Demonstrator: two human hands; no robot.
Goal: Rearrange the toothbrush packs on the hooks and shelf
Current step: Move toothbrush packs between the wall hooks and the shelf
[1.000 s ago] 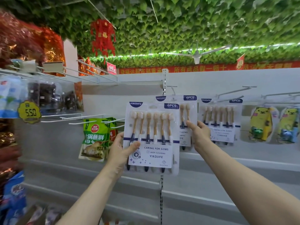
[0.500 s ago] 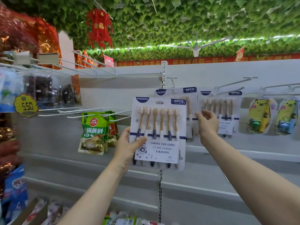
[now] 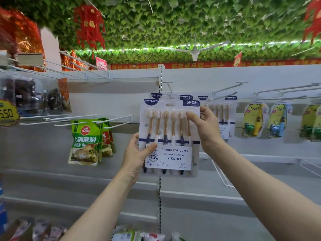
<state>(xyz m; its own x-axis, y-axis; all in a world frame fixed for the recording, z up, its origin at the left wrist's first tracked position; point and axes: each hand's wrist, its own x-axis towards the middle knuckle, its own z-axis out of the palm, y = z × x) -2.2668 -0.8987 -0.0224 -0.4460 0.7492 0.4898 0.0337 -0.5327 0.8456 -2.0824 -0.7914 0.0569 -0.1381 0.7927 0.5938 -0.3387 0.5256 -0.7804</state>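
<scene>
Gripping the pack [image 3: 169, 136] at two edges: left hand [image 3: 136, 153] clamping the lower left corner, thumb lying across the front beside the label, fingers hidden behind; right hand [image 3: 206, 128] pinching the upper right edge, thumb pressing over the last brush head, fingers [image 3: 204, 111] curling behind. Holding it upright, well above the shelf [image 3: 208, 195], just in front of a hung pack [image 3: 173, 96]. Likely handling light and fairly stiff, yet flexing and slick across the clear blister; taking hold best at the card edges, leaving the top slot free. Hanging beyond on its hook [image 3: 168, 89], that hung pack; further right, another pack [image 3: 224, 117].
</scene>
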